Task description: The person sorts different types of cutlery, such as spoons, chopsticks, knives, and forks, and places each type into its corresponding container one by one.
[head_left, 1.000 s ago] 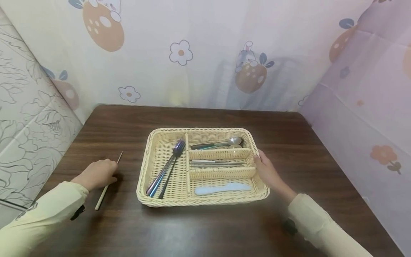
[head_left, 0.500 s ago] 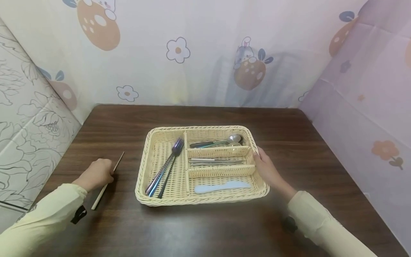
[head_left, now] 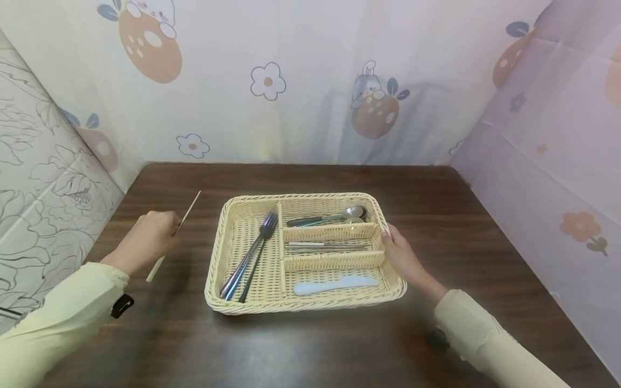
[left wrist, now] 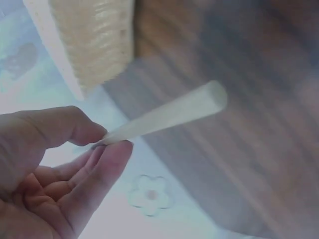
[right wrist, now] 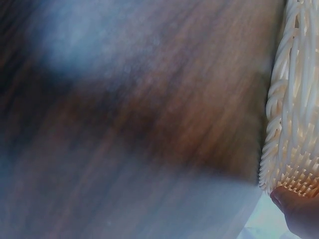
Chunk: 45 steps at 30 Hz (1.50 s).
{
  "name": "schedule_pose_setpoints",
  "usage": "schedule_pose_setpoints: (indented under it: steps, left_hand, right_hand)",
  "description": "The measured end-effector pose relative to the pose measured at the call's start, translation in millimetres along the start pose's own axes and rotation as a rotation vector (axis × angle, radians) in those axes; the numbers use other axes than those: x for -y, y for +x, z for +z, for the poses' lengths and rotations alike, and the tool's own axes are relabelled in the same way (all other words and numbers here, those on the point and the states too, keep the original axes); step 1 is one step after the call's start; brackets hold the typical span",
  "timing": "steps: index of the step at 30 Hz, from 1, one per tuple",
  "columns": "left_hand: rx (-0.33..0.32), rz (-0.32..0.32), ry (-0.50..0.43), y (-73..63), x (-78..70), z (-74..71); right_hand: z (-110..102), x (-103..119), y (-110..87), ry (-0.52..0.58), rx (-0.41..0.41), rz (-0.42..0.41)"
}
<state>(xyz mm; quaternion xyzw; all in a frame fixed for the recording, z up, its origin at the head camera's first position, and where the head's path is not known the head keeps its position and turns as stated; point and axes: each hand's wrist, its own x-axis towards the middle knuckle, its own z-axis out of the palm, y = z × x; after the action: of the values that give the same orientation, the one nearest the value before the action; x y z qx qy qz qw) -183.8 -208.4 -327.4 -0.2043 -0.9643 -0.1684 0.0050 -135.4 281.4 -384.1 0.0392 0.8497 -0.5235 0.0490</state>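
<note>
My left hand (head_left: 147, 240) pinches a thin pale chopstick (head_left: 191, 208) between thumb and fingers, left of the basket. In the left wrist view the blunt thick end of the chopstick (left wrist: 174, 113) points away from the fingertips, over the brown table. On the right, my right hand (head_left: 405, 260) grips the side rim of a cream woven cutlery basket (head_left: 310, 308). The right wrist view has the thumb (right wrist: 296, 209) at the basket's woven wall (right wrist: 294, 114); the other fingers are hidden there.
Forks (head_left: 252, 254) lie in the basket's long left compartment. Spoons (head_left: 356, 212) fill the back right one, thin metal sticks (head_left: 330, 247) the middle one, and a pale blue-white knife (head_left: 335, 284) the front one. Patterned curtains (head_left: 310, 108) hang behind the dark wooden table (head_left: 310, 353).
My left hand has raised the chopstick up from the table, moving it farther back with its tip higher. The right hand has stayed on the basket's rim.
</note>
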Motion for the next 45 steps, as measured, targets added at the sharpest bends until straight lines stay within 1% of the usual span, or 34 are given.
schedule_pose_setpoints:
  steps: [3, 5, 8, 10, 13, 14, 15, 17, 18, 21, 22, 23, 25, 27, 28, 29, 32, 37, 39, 40, 42, 44, 45]
  left_hand:
    - [-0.021, 0.056, 0.014, 12.4, -15.3, -6.7]
    - [-0.02, 0.095, 0.018, 21.2, -27.8, -9.6]
    - [-0.018, 0.19, 0.031, 34.3, -48.7, -10.1]
    - [0.002, 0.245, 0.041, 43.4, -63.8, -8.3]
    - [0.032, 0.35, 0.07, 57.0, -87.7, -4.2]
    - [0.044, 0.377, 0.077, 61.2, -96.1, -2.5]
    - [0.062, 0.396, 0.088, 65.6, -104.8, -0.5]
    - [0.089, 0.462, 0.102, 75.4, -122.4, 5.1]
    - [0.112, 0.483, 0.104, 80.2, -131.3, 8.3]
    - [0.196, 0.53, 0.11, 92.4, -157.1, 17.9]
    - [0.215, 0.553, 0.111, 96.3, -164.7, 21.9]
    - [0.241, 0.558, 0.106, 100.1, -172.6, 25.7]
    - [0.274, 0.573, 0.128, 106.6, -187.3, 33.1]
    - [0.301, 0.579, 0.118, 113.6, -200.6, 41.4]
    - [0.308, 0.593, 0.125, 117.0, -206.6, 45.1]
    - [0.324, 0.59, 0.126, 120.2, -212.1, 48.6]
    - [0.367, 0.605, 0.136, 128.6, -225.9, 58.5]
    - [0.417, 0.638, 0.249, 137.3, -237.1, 73.0]
    - [0.415, 0.661, 0.319, 139.3, -238.7, 78.6]
    - [0.419, 0.657, 0.335, 140.0, -239.3, 81.4]
    - [0.404, 0.676, 0.386, 141.1, -239.8, 87.6]
    - [0.388, 0.687, 0.418, 141.9, -240.3, 94.0]
    - [0.389, 0.684, 0.419, 142.3, -240.5, 97.2]
  right_hand:
    - [0, -1, -0.4, 0.002, 0.004, -0.006]
    - [0, -2, -0.3, 0.009, 0.007, -0.008]
    - [1, -3, -0.1, 0.014, 0.01, -0.011]
    - [1, -4, 0.1, 0.02, 0.014, -0.013]
    - [1, -4, 0.5, 0.025, 0.016, -0.021]
    - [1, -4, 0.5, 0.024, 0.015, -0.024]
    - [1, -3, 0.6, 0.021, 0.012, -0.025]
    - [0, -3, -0.2, 0.021, 0.008, -0.02]
    - [0, -3, -0.4, 0.023, 0.006, -0.017]
    - [1, -3, -1.0, 0.042, 0.002, -0.01]
    - [1, -3, -1.1, 0.048, 0.0, -0.009]
    - [1, -3, -1.0, 0.054, 0.0, -0.008]
    - [2, -3, -1.3, 0.055, -0.003, -0.014]
    - [3, -1, -2.0, 0.052, -0.005, -0.017]
    - [3, -1, -2.0, 0.054, -0.004, -0.017]
    - [3, -1, -2.1, 0.059, -0.002, -0.016]
    - [3, -2, -2.4, 0.061, -0.009, -0.016]
    - [3, -3, -1.5, 0.044, -0.021, -0.021]
    - [4, -3, -1.0, 0.045, -0.027, -0.024]
    - [4, -3, -0.8, 0.045, -0.03, -0.027]
    - [4, -2, -0.7, 0.055, -0.029, -0.024]
    - [5, -2, -0.7, 0.063, -0.029, -0.017]
    - [5, -2, -0.9, 0.07, -0.027, -0.01]
